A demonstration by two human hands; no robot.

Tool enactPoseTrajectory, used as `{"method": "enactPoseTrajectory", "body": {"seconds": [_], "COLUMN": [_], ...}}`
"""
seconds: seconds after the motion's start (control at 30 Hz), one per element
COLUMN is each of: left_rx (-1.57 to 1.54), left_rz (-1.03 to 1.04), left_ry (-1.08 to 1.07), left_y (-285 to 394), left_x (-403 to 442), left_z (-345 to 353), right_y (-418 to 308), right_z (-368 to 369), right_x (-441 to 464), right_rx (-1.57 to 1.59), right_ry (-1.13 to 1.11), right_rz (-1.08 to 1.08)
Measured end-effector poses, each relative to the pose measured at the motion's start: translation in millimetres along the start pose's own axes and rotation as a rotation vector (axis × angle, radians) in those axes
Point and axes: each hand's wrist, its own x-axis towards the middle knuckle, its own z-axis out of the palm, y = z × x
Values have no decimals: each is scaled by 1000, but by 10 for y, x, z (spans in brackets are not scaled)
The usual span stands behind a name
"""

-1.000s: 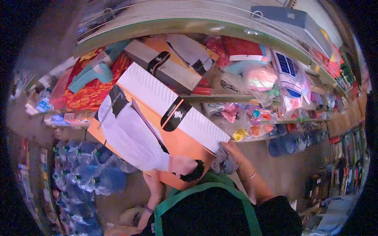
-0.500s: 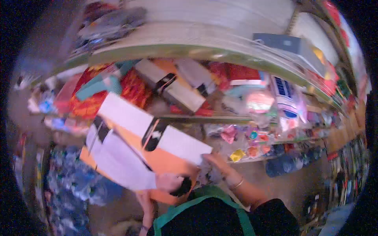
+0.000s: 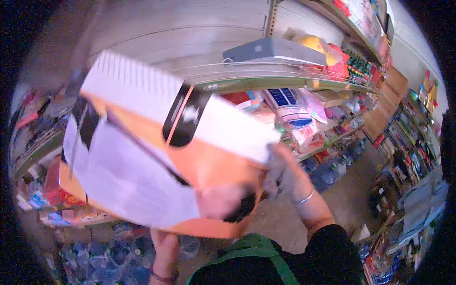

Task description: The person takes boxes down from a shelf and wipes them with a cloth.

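A large orange-and-white box fills the middle of the view, tilted, its printed face showing a person in a white top. A black panel with a pale mark sits on its white side. My left hand grips the lower edge from beneath, its fingers mostly hidden behind the box. At the right corner, my right hand holds the box. Crumpled grey cloth hangs by that same hand; whether the fingers clasp it too is too blurred to tell.
Behind the box runs a shelf with a green edge. A grey box lies on top, and bagged goods sit below. Large clear bottles stand low at left. More stocked shelves line the right side.
The box has risen and come closer, now covering much of the shelf behind it. My view has swung right. Both hands have stayed on the box.
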Motion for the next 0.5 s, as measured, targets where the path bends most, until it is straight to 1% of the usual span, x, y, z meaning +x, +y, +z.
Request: {"method": "enactPoseTrajectory", "body": {"seconds": [0.03, 0.07, 0.1, 0.13, 0.17, 0.23, 0.3, 0.33, 0.37, 0.4, 0.43, 0.47, 0.5], "left_rx": [-22, -45, -227, -144, -169, -195, -139, -183, -263, -302, -275, -250, -269], "left_rz": [45, 91, 127, 216, 233, 206, 154, 130, 84, 78, 67, 46, 56], "left_ry": [-48, -99, -193, -157, -299, -391, -495, -519, -601, -645, -705, -676, -749], "left_y": [126, 235, 345, 509, 703, 955, 1149, 1233, 1340, 1348, 1436, 1444, 1471], "left_x": [146, 296, 424, 582, 713, 941, 1204, 1321, 1449, 1633, 1736, 1909, 2058], "left_z": [160, 340, 534, 815, 1017, 1455, 1843, 2047, 2268, 2507, 2712, 2930, 3108], "right_y": [-348, -533, -685, -865, -1187, -1349, -1683, -1872, -2064, -2243, -2422, -2569, -2668], "right_z": [127, -84, -189, -248, -125, -954, -1008, -948, -925, -1002, -1080, -1390, -1498], "right_x": [-87, 45, -27, 76, -30, 338, 326, 256, 225, 307, 389, 499, 545], "right_rx": [104, 37, 153, 223, 202, 182, 169, 160, 148, 122, 97, 10, -13], "right_ry": [56, -19, 43, 122, 63, 93, 62, 44, 23, 61, 97, 120, 135], "right_rz": [13, -85, -136, -171, -183, -188, -265, -295, -316, -296, -276, -294, -300]}}
